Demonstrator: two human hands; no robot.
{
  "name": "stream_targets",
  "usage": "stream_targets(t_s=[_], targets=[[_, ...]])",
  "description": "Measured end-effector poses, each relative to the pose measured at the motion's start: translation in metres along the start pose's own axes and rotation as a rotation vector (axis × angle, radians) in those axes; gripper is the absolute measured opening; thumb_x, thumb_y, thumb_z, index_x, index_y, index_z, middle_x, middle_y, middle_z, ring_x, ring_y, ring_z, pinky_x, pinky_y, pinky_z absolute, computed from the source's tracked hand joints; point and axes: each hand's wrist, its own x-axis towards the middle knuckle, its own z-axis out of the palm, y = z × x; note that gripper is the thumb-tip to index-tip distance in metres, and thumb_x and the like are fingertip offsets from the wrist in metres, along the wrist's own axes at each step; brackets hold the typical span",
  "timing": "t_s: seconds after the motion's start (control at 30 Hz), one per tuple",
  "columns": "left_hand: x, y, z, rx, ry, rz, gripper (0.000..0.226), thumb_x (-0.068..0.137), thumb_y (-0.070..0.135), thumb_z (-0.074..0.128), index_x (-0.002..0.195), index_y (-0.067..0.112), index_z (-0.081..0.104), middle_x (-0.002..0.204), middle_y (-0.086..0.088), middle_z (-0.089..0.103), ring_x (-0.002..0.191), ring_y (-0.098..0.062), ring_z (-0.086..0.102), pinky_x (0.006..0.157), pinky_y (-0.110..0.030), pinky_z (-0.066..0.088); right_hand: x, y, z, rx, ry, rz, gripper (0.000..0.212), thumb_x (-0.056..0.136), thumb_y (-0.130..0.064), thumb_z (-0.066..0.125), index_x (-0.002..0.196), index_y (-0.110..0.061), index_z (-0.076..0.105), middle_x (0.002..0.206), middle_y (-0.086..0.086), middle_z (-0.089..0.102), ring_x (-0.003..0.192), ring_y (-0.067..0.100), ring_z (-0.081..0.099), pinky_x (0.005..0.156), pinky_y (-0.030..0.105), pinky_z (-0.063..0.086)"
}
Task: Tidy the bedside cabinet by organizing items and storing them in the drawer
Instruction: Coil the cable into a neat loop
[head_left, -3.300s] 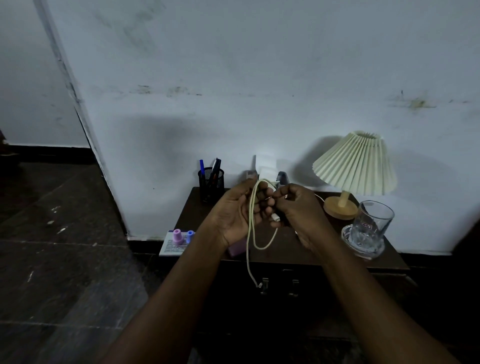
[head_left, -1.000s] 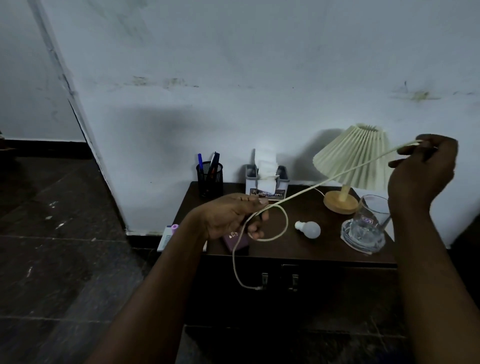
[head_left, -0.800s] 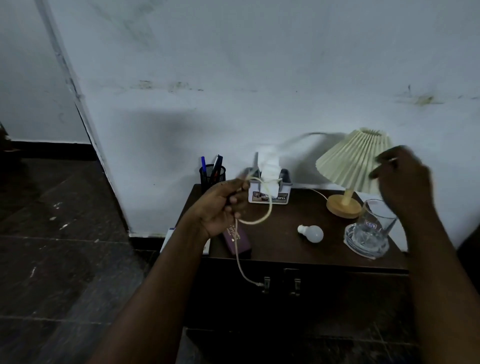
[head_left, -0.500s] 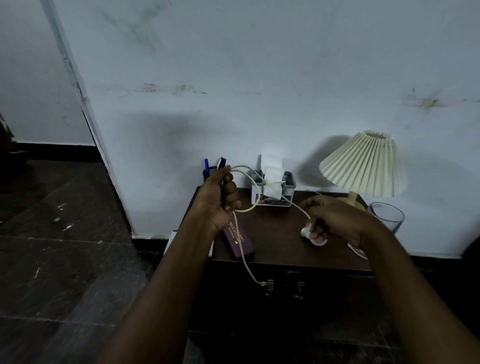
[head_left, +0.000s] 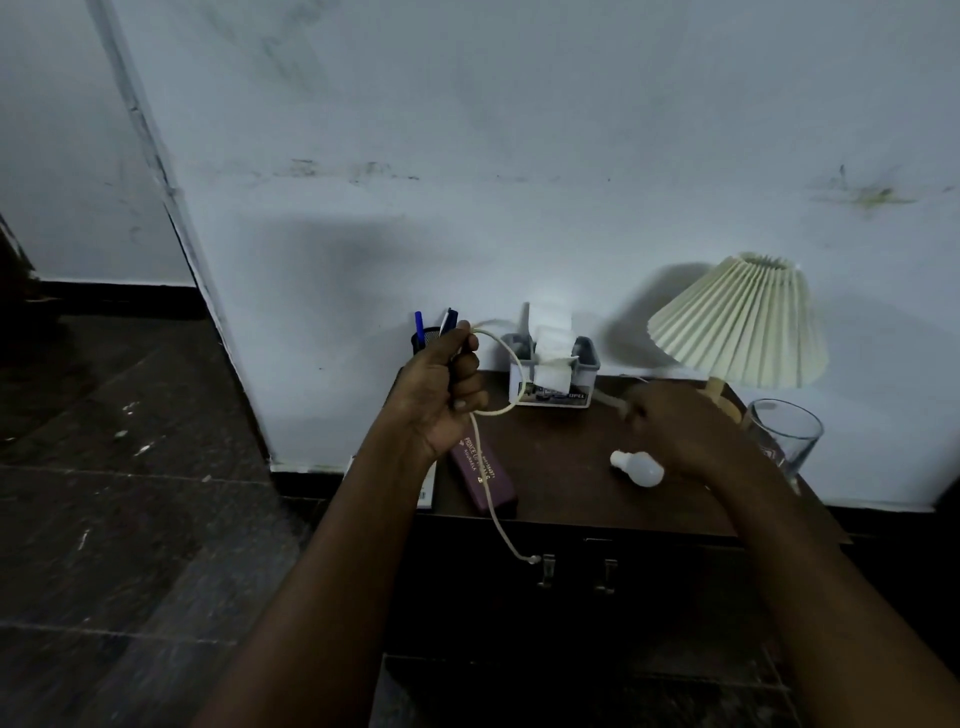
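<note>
Cream cable (head_left: 511, 353) spans sideways, tail hanging down; left hand (head_left: 441, 400) grips its loop; right hand (head_left: 680, 431) pinches it.

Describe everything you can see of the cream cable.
The cable is a thin, cream-coloured, flexible cord. The left hand grips it, one loop arching in front of the tissue box. One end hangs past the purple box and the cabinet edge, ending in a small plug. The other stretch runs blurred to the right hand, which appears to pinch it.
</note>
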Motion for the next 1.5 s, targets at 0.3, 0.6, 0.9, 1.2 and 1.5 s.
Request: stream_targets(t_s=[0.3, 0.6, 0.9, 1.2, 1.5], targets=[[-0.010, -0.028, 0.024, 0.462, -0.186, -0.099, 0.030, 0.107, 0.031, 0.054, 0.093, 0.007, 0.065, 0.070, -0.006, 0.061, 0.061, -0.020, 0.059, 0.054, -0.026, 0.053, -0.040, -0.064, -0.019, -0.017, -0.240, -0.586, 0.013, 0.099, -0.038, 0.062, 0.094, -0.028, 0.069, 0.081, -0.011, 0.066, 0.069, 0.001, 0.055, 0.065, 0.023, 0.038], [-0.018, -0.035, 0.035, 0.425, -0.383, -0.298, 0.031, 0.103, 0.029, 0.050, 0.075, 0.017, 0.059, 0.052, 0.003, 0.041, 0.038, -0.009, 0.035, 0.040, -0.021, 0.033, -0.021, -0.035, -0.017, 0.133, 0.429, -0.527, 0.022, 0.099, -0.030, 0.061, 0.082, -0.029, 0.048, 0.073, -0.011, 0.046, 0.070, 0.011, 0.050, 0.061, 0.035, 0.036], [-0.003, -0.028, 0.026, -0.205, -0.412, -0.288, 0.043, 0.108, 0.038, 0.045, 0.070, 0.019, 0.048, 0.048, 0.008, 0.020, 0.037, -0.007, 0.015, 0.035, -0.020, 0.022, -0.013, -0.033, 0.013, 1.365, -0.155, -0.183, 0.034, 0.103, -0.044, 0.056, 0.095, -0.019, 0.078, 0.079, 0.001, 0.072, 0.051, 0.010, 0.052, 0.041, 0.020, 0.033], [-0.008, -0.027, 0.027, -0.122, -0.346, -0.280, 0.045, 0.105, 0.038, 0.050, 0.065, 0.018, 0.054, 0.049, 0.008, 0.026, 0.040, -0.008, 0.024, 0.047, -0.025, 0.040, 0.001, -0.040, 0.025, 1.540, -0.068, -0.070, 0.035, 0.105, -0.044, 0.053, 0.087, -0.023, 0.075, 0.070, 0.002, 0.056, 0.042, 0.009, 0.034, 0.040, 0.020, 0.028], [0.000, -0.011, 0.023, -0.337, -0.151, -0.130, 0.053, 0.107, 0.037, 0.043, 0.056, 0.022, 0.041, 0.045, 0.008, 0.026, 0.039, -0.008, 0.012, 0.037, -0.021, 0.020, -0.018, -0.035, 0.050, 1.322, -0.776, -0.262, 0.052, 0.094, -0.038, 0.073, 0.123, 0.005, 0.066, 0.081, 0.013, 0.067, 0.071, 0.020, 0.066, 0.072, 0.033, 0.058]])
